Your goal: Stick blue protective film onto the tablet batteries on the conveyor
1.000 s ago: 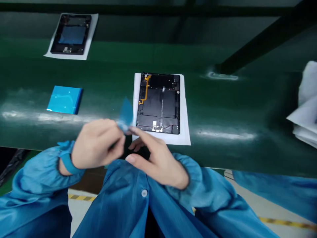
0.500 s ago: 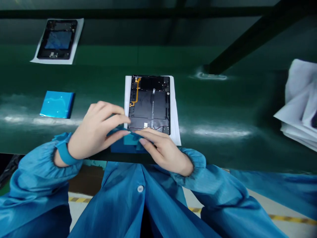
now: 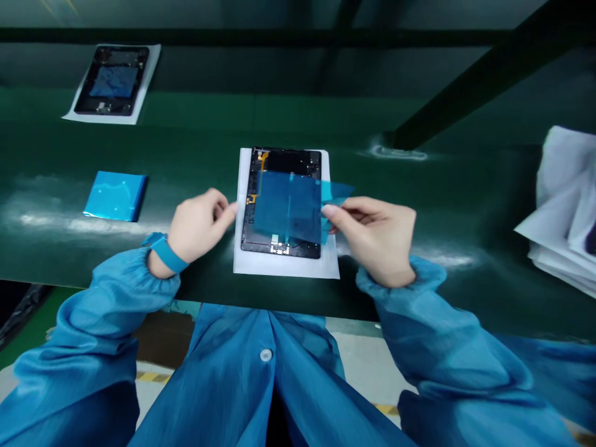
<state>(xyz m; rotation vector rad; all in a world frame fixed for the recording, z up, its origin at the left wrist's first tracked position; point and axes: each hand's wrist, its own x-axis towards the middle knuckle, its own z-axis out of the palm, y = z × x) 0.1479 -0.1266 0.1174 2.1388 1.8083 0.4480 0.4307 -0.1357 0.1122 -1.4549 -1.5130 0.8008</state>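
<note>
A thin see-through blue film (image 3: 288, 208) lies over or hovers just above an opened tablet (image 3: 249, 233); I cannot tell whether they touch. Its right edge is pinched between the thumb and fingers of my right hand (image 3: 379, 236), and a folded flap of it sticks out to the right. Under the tablet is a white sheet (image 3: 284, 266). My left hand (image 3: 202, 226) is at the sheet's left edge, fingers curled and thumb tip close to the index finger. Whether anything is between those fingertips does not show. Through the film, the tablet's inner parts are visible.
A stack of shiny blue film (image 3: 115, 195) sits left on the green bench. Farther back, another opened tablet (image 3: 82, 102) with blue film on it rests on white paper. White sheets (image 3: 559, 230) are piled far right. A dark slanted post (image 3: 442, 105) meets the bench behind.
The blue film has moved from the bench's front edge up over the tablet and now lies spread out. My hands have parted, the right one going right and up with the film's edge.
</note>
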